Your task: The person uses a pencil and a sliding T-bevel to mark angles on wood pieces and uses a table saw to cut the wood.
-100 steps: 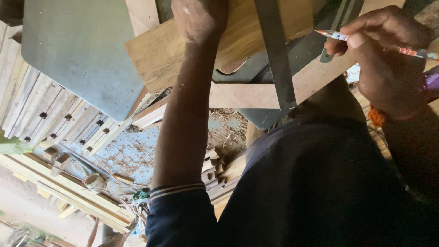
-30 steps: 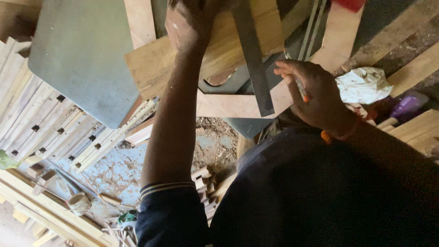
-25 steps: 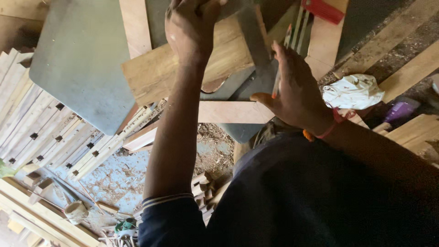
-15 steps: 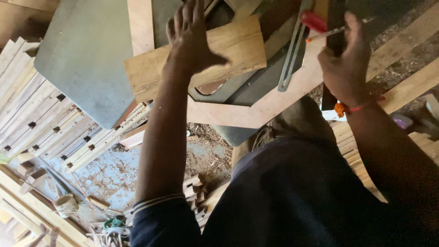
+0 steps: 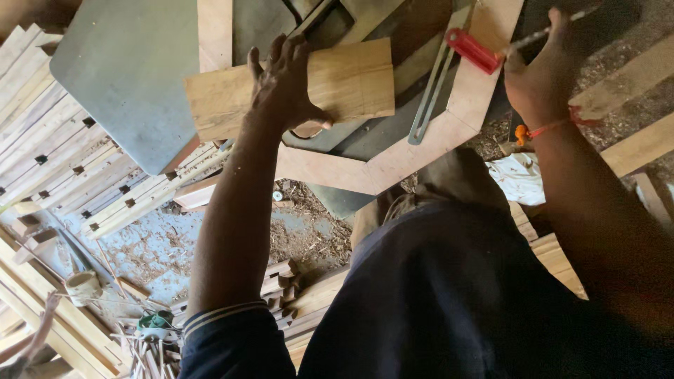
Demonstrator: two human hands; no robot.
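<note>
1. Wood block (image 5: 337, 84): pale tan with fine grain lines.
2. Angled wooden frame (image 5: 421, 144): light peach-brown.
3. Bevel gauge (image 5: 434, 91): grey metal blade, bright red handle.
4. Desk (image 5: 126, 77): dull grey-green.
5. Wrist thread (image 5: 554, 128): red-orange.
6. Sleeve cuff (image 5: 225, 314): navy with thin white stripes.

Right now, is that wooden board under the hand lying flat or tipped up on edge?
Lying flat. The wooden board shows its broad face to the camera, and the left hand is spread open, pressing down on top of it.

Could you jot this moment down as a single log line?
left hand: flat on wooden board | right hand: holds pencil | sliding bevel: on angled wood frame
</note>
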